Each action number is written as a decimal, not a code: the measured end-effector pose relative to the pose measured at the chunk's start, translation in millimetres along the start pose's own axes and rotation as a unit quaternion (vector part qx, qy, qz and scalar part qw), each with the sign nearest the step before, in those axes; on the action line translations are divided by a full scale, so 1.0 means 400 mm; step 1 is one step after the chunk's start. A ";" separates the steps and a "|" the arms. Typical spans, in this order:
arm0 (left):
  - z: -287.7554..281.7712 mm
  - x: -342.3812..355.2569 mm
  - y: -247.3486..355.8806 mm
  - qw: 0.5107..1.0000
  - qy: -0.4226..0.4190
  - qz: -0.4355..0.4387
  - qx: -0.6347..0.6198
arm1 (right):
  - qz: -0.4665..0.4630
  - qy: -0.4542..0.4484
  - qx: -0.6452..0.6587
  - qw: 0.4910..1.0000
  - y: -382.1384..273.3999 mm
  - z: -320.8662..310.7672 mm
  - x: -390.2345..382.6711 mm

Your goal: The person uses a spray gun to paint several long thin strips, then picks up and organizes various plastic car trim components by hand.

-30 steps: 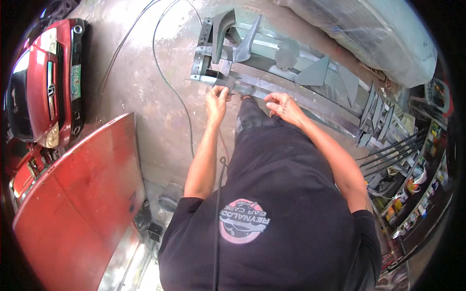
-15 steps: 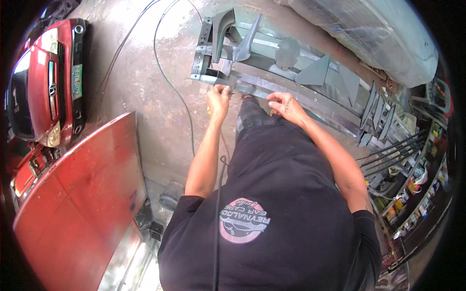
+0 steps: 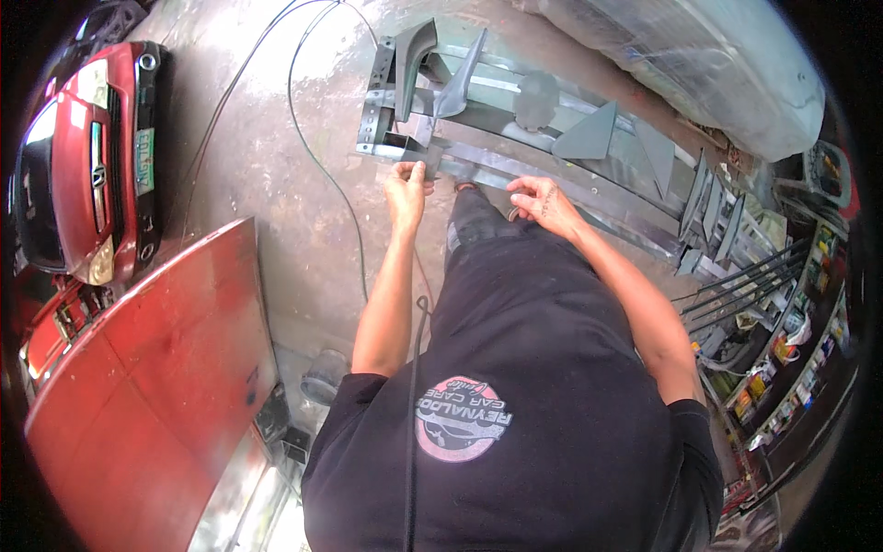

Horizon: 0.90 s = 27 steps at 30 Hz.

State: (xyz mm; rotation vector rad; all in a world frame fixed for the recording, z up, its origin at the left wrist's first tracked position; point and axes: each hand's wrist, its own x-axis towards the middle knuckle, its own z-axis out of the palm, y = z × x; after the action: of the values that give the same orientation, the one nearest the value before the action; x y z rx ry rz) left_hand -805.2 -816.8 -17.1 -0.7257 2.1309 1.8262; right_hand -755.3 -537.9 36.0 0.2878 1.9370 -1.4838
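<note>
My left hand [image 3: 405,195] is closed at the near left end of a metal rack [image 3: 579,193], its thumb and fingers pinching a small flat dark grey piece [image 3: 427,163]. To its right, my right hand [image 3: 544,202] is held in front of the rack's near rail with thumb and fingertips drawn together. Something small and dark shows under its fingers, too little to name. Grey parts lie across the rack: an upright curved piece [image 3: 415,69], a pointed curved piece [image 3: 460,78], a rounded plate [image 3: 536,101] and a triangular panel [image 3: 587,133].
A red car [image 3: 87,166] stands at the far left, with a large red panel [image 3: 156,368] nearer. Hoses [image 3: 308,138] cross the floor. A plastic-covered vehicle [image 3: 708,64] is at the far right. Shelves of small containers [image 3: 782,368] and dark rods [image 3: 745,290] line the right.
My left hand has shifted slightly left and turned, its thumb now pointing up along the grey piece. My right hand has hardly moved. The view has shifted a little.
</note>
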 end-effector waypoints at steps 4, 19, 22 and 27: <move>0.000 -0.001 0.008 1.000 0.014 0.016 0.017 | 0.002 0.002 0.000 1.000 0.000 0.001 -0.006; -0.003 0.008 0.022 0.999 -0.018 -0.006 0.043 | 0.006 0.014 0.005 1.000 0.017 -0.002 -0.014; -0.019 0.007 0.030 0.996 0.023 -0.001 0.086 | 0.003 0.025 0.028 0.999 0.025 0.000 -0.015; 0.014 0.020 0.142 0.988 0.042 0.102 0.108 | 0.012 0.035 0.044 0.998 0.023 -0.007 -0.018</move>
State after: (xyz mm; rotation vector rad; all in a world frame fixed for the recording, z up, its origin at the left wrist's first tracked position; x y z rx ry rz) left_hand -842.1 -807.6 26.2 -0.5615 2.4910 1.6448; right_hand -746.0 -530.6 33.7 0.4066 1.9186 -1.5646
